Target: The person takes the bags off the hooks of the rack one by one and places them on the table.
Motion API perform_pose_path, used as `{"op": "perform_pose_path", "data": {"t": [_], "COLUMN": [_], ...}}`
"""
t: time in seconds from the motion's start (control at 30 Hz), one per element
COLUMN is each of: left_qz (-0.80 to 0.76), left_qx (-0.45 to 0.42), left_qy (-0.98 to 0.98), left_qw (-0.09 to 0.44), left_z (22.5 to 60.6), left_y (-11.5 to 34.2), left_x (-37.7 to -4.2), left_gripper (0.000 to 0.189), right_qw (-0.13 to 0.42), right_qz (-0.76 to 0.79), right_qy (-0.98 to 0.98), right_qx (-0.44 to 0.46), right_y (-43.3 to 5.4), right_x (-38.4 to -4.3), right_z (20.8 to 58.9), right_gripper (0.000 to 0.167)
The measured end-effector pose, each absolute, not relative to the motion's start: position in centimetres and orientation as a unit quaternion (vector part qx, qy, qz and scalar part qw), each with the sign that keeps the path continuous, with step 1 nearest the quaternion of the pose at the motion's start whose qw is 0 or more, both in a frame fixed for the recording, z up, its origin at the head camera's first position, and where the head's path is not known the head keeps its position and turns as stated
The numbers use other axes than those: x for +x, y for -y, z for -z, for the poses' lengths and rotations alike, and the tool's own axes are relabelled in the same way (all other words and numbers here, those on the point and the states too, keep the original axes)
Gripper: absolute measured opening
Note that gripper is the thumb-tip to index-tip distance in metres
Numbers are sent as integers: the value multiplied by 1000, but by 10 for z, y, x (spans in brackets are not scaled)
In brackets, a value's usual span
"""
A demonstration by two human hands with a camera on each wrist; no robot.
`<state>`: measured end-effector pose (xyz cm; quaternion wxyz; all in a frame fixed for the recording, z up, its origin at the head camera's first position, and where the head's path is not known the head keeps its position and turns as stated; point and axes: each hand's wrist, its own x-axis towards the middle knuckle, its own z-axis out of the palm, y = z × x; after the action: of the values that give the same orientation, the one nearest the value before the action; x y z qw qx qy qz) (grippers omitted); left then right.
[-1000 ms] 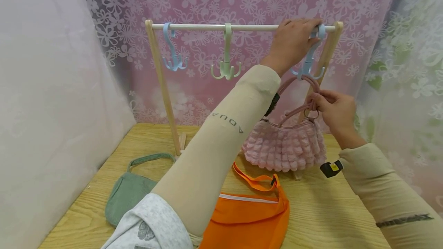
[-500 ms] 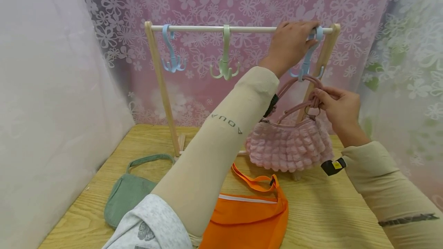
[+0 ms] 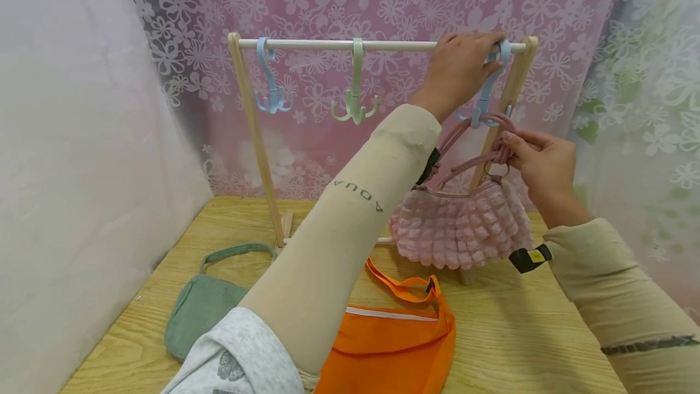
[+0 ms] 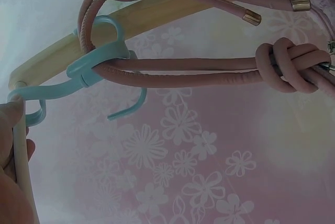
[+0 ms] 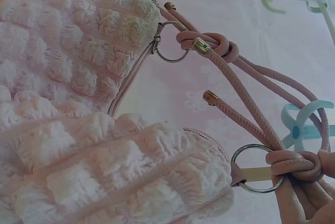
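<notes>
A pink puffy handbag (image 3: 459,227) hangs by its cord handle (image 4: 183,72) from the light-blue hook (image 3: 483,99) at the right end of the rack. Up at the white rod, my left hand (image 3: 462,69) grips that hook's top where it meets the rod, thumb on the hook and fingers around the rod. Lower down, my right hand (image 3: 544,169) pinches the knot in the bag's handle beside a metal ring (image 5: 257,168). In the left wrist view, one cord loop passes round the hook's prongs and another stands raised at a prong.
A light-blue hook (image 3: 273,99) and a light-green hook (image 3: 355,105) hang farther left on the rod (image 3: 314,45). Below, a green corduroy bag (image 3: 202,309) and an orange bag (image 3: 394,336) lie on the wooden table (image 3: 508,321). Flowered curtains enclose the back and right.
My right hand has moved slightly right and up, lifting the handle's right part higher against the hook. The pink handbag has shifted right. My left hand has kept its grip at the rod.
</notes>
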<state>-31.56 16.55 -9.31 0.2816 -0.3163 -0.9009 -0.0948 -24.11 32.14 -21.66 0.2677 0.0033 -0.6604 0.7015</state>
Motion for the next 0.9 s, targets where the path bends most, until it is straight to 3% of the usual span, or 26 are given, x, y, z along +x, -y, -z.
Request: {"op": "perform_pose_path", "data": {"t": [0.27, 0.53, 0.9], "left_qz": [102, 108, 103], "left_qx": [-315, -319, -319], "left_qy": [900, 902, 901], "left_qw": [283, 271, 275], "left_z": [93, 92, 92], "left_y": [-165, -164, -165], "left_x": [-316, -313, -313], "left_gripper": [55, 55, 55], "right_qw": [274, 276, 265], "right_qz": [-713, -732, -765], "right_qy": [645, 623, 587], "right_qx": [11, 10, 22], "right_y": [-323, -322, -324], "right_x": [-237, -233, -231], "right_z": [207, 199, 189], "right_gripper": [21, 10, 17]}}
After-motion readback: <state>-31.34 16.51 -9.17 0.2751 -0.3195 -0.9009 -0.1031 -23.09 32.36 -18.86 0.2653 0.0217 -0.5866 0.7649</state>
